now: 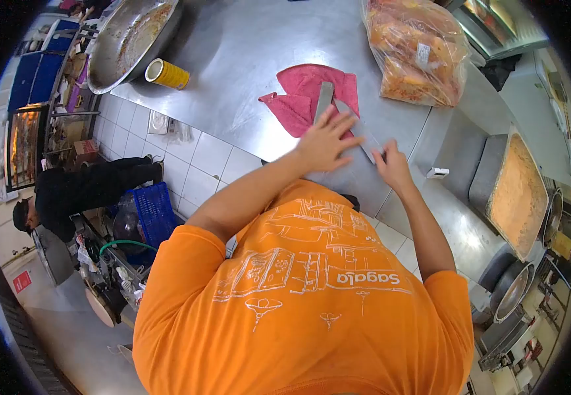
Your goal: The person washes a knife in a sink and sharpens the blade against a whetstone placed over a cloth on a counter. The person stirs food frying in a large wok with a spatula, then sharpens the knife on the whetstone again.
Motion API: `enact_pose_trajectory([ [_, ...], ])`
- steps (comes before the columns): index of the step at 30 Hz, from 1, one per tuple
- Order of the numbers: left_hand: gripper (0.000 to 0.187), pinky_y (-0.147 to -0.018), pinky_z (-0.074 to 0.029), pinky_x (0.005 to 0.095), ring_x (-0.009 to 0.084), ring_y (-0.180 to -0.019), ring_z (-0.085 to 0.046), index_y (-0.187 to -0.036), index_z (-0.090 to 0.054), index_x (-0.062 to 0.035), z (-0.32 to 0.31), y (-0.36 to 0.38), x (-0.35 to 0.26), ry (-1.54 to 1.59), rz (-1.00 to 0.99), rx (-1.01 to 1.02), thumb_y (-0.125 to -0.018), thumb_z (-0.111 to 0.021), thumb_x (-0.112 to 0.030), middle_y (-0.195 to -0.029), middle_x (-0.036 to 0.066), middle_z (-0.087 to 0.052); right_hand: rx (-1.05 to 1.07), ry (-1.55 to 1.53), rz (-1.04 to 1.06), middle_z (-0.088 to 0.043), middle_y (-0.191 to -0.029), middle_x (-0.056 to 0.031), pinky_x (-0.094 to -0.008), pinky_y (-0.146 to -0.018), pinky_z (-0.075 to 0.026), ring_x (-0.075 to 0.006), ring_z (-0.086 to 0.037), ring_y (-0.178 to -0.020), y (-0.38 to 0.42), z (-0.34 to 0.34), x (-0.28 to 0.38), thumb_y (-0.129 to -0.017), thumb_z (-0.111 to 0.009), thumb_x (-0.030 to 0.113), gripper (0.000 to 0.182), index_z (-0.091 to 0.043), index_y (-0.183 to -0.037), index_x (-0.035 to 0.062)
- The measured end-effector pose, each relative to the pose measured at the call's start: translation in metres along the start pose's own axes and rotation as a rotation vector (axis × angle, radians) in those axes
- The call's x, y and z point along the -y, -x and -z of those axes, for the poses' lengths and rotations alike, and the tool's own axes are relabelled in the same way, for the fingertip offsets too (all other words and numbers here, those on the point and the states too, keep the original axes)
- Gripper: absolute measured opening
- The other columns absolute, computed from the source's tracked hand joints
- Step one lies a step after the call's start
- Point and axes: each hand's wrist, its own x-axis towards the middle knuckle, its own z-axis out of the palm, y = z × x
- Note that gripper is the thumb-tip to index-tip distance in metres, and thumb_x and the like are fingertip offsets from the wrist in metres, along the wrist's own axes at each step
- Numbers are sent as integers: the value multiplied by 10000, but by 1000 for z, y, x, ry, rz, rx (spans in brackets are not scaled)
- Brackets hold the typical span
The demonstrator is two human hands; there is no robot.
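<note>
My right hand (394, 168) is closed round the handle end of a knife (366, 146), and its blade points away from me towards a pink cloth (292, 113). Spread over the near part of the cloth, my left hand (327, 141) has its fingers apart and partly overlaps the blade. A flat grey bar (325, 97) lies on the cloth beyond my left fingers, beside the knife tip. Its near end is hidden by that hand. The cloth is rumpled on the steel table (233, 79).
A clear bag of orange-coloured food (417, 56) lies at the back right. Back left are a large metal bowl (117, 56) and a yellow can (167, 74). A tray of orange-tan powder (519, 191) stands right. Left, a person in black (94, 191) bends near a blue crate (154, 214).
</note>
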Motion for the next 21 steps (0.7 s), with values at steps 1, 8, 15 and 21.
enact_pose_trajectory([
  [1,603,-1277,-128,594,337,-1512,-369,-1457,-593,-287,-2,-6,-7,40,-32,-3,-914,-635,-546,-1562,182,-472,-19,45,5,-630,-693,-199,-451,-574,-487,-371,-644,-606,11,5,-6,-973,-736,279,369,-479,-988,15],
  [8,582,-1267,-153,611,344,-1519,-355,-1435,-614,-292,36,-6,-5,23,89,-69,-911,-642,-545,-1563,177,-476,-146,-143,132,-656,-748,-233,-443,-595,-504,-381,-678,-658,-8,17,34,-986,-721,297,365,-500,-1018,8],
  [15,562,-1244,-126,691,351,-1543,-318,-1509,-529,-389,51,35,79,-246,224,31,-968,-592,-528,-1636,70,-411,-15,-320,31,-678,-878,-295,-526,-763,-527,-482,-690,-855,-99,-57,101,-975,-707,310,400,-510,-1081,-22],
  [21,570,-1250,-117,688,347,-1554,-300,-1520,-516,-388,39,39,83,-264,246,73,-969,-592,-516,-1643,64,-402,34,-238,1,-687,-916,-323,-566,-782,-533,-520,-684,-901,-103,-53,109,-967,-707,312,425,-500,-1098,-35],
])
